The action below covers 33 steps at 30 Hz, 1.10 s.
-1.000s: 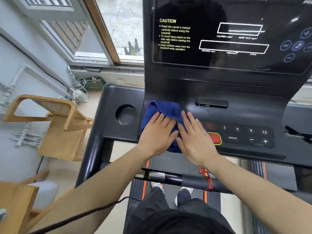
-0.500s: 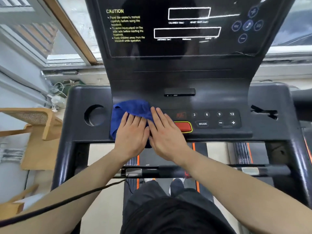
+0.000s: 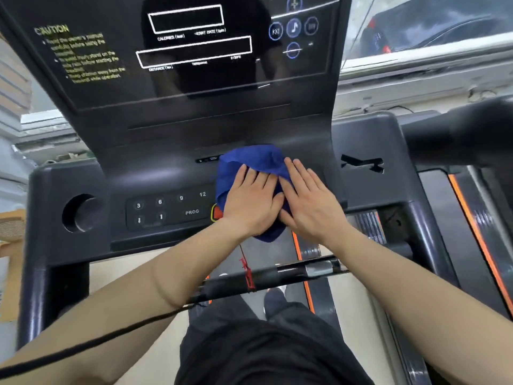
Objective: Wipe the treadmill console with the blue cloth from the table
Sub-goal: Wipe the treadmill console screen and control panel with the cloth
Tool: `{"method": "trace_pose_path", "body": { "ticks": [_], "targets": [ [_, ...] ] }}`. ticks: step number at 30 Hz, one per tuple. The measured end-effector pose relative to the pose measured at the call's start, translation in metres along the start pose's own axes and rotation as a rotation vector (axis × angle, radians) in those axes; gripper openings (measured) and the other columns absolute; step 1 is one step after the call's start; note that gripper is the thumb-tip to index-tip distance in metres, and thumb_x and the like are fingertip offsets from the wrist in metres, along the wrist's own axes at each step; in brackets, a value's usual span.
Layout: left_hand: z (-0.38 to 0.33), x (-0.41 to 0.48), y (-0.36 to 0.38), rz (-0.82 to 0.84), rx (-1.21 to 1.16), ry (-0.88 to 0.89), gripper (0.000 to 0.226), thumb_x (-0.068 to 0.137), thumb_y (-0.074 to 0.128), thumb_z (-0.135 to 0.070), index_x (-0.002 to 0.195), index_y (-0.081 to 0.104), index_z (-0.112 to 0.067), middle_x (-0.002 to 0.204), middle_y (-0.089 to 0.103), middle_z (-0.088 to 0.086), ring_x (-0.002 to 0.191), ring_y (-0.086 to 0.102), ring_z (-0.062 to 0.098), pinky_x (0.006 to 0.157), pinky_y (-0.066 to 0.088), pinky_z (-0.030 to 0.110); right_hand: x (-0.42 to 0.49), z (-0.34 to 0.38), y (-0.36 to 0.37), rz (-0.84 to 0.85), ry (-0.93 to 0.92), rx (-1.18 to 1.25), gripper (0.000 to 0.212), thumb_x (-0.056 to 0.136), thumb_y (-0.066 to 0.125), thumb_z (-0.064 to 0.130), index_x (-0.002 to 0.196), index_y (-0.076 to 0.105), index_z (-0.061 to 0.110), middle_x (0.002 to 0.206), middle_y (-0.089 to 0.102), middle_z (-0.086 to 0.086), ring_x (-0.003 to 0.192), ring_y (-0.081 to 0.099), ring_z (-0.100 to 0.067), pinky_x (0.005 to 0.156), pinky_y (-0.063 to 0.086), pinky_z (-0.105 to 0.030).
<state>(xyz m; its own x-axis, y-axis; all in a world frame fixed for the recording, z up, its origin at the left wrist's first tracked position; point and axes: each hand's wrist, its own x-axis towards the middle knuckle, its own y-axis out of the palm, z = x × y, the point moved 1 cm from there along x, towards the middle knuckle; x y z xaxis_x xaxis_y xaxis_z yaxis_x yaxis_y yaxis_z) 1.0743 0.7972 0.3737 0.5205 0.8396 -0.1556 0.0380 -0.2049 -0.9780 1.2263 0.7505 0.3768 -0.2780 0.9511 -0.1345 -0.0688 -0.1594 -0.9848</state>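
- Left of the blue cloth [image 3: 249,159]: keypad [image 3: 169,208] on the treadmill console [image 3: 172,173], uncovered.
- On the cloth: left hand [image 3: 251,202], then right hand [image 3: 311,207], fingers flat, close together, pressing — gripping nothing.
- Step: mid-wipe; next likely a push rightward, pressure even.

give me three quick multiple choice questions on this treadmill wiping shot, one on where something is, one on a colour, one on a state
1. Where is the cloth relative to the number keypad?
A. to its right
B. to its left
C. on the screen above

2. What colour is the cloth?
A. red
B. blue
C. white

3. How are the left hand and right hand placed?
A. both flat, pressing the cloth
B. one lifted off
C. both gripping the handlebar

Answers: 1 A, the cloth lies right of the 12 key and PROG button. 2 B, blue fabric shows around the fingers. 3 A, both palms lie spread on the cloth against the console.
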Motion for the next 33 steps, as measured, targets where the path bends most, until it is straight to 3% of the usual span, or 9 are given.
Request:
{"method": "trace_pose_path", "body": {
  "ticks": [3,6,9,12,15,18,24,29,33],
  "targets": [
    [-0.035,0.039,-0.001,-0.027,0.011,0.047,0.053,0.101,0.031,-0.040,0.141,0.051,-0.013,0.147,0.052,0.005,0.137,0.039,0.029,0.123,0.011,0.047,-0.003,-0.046,-0.004,0.014,0.055,0.013,0.073,0.098,0.031,0.048,0.155,0.033,0.003,0.167,0.012,-0.021,0.155,0.010,-0.034,0.126,0.015,-0.047],
    [-0.049,0.058,-0.001,-0.022,0.017,0.054,0.054,0.102,0.028,-0.039,0.147,0.044,-0.013,0.153,0.046,0.005,0.143,0.033,0.028,0.124,0.007,0.046,0.002,-0.065,-0.008,0.018,0.099,0.049,0.075,0.097,0.028,0.047,0.156,0.027,0.002,0.167,0.008,-0.022,0.156,0.006,-0.035,0.125,0.016,-0.049],
    [-0.044,0.047,0.000,-0.021,-0.029,0.120,0.055,0.102,0.026,-0.039,0.151,0.038,-0.018,0.158,0.039,0.002,0.147,0.027,0.024,0.124,0.008,0.044,-0.011,-0.044,0.000,-0.061,0.182,0.081,0.071,0.098,0.032,0.041,0.153,0.032,-0.003,0.165,0.014,-0.026,0.154,0.010,-0.039,0.126,0.014,-0.049],
    [-0.025,0.010,0.002,0.000,-0.088,0.192,0.053,0.100,0.031,-0.039,0.148,0.042,-0.019,0.155,0.043,0.001,0.144,0.034,0.021,0.124,0.015,0.041,-0.029,0.003,0.014,-0.126,0.203,0.132,0.063,0.096,0.041,0.035,0.144,0.045,-0.006,0.161,0.024,-0.030,0.152,0.017,-0.044,0.124,0.016,-0.053],
    [0.014,-0.028,0.001,-0.041,-0.067,0.135,0.040,0.098,0.041,-0.034,0.129,0.057,-0.013,0.131,0.062,0.006,0.123,0.054,0.027,0.117,0.029,0.042,-0.019,0.046,0.021,-0.151,0.107,0.173,0.061,0.097,0.045,0.033,0.143,0.047,-0.006,0.160,0.026,-0.029,0.152,0.019,-0.043,0.124,0.017,-0.053],
    [0.041,-0.041,-0.001,-0.092,0.017,0.012,0.030,0.097,0.042,-0.027,0.111,0.062,-0.009,0.109,0.068,0.010,0.106,0.060,0.032,0.111,0.037,0.045,0.008,0.067,0.017,-0.107,0.006,0.137,0.063,0.098,0.035,0.033,0.149,0.041,-0.003,0.164,0.020,-0.027,0.154,0.014,-0.039,0.126,0.011,-0.048],
    [0.002,-0.002,0.007,-0.118,0.018,-0.097,0.048,0.100,0.030,-0.035,0.134,0.055,-0.012,0.139,0.059,0.009,0.135,0.046,0.029,0.119,0.024,0.048,0.024,0.001,0.007,-0.085,-0.066,0.097,0.070,0.094,0.036,0.040,0.156,0.032,0.009,0.168,0.014,-0.017,0.156,0.009,-0.029,0.127,0.011,-0.042],
    [-0.066,0.053,0.005,-0.096,-0.044,0.089,0.053,0.101,0.031,-0.039,0.146,0.047,-0.017,0.151,0.049,0.002,0.142,0.035,0.025,0.123,0.015,0.045,-0.019,-0.055,0.010,-0.130,0.213,0.122,0.067,0.095,0.039,0.030,0.152,0.034,-0.004,0.164,0.018,-0.027,0.154,0.014,-0.040,0.123,0.020,-0.051],
    [-0.073,0.029,0.008,-0.095,-0.066,0.267,0.058,0.097,0.041,-0.042,0.148,0.045,-0.016,0.153,0.048,0.004,0.142,0.038,0.024,0.123,0.017,0.041,-0.054,-0.040,0.023,-0.232,0.244,0.116,0.063,0.089,0.041,0.027,0.140,0.047,-0.010,0.158,0.030,-0.032,0.149,0.024,-0.047,0.118,0.028,-0.057]
  ]
}}
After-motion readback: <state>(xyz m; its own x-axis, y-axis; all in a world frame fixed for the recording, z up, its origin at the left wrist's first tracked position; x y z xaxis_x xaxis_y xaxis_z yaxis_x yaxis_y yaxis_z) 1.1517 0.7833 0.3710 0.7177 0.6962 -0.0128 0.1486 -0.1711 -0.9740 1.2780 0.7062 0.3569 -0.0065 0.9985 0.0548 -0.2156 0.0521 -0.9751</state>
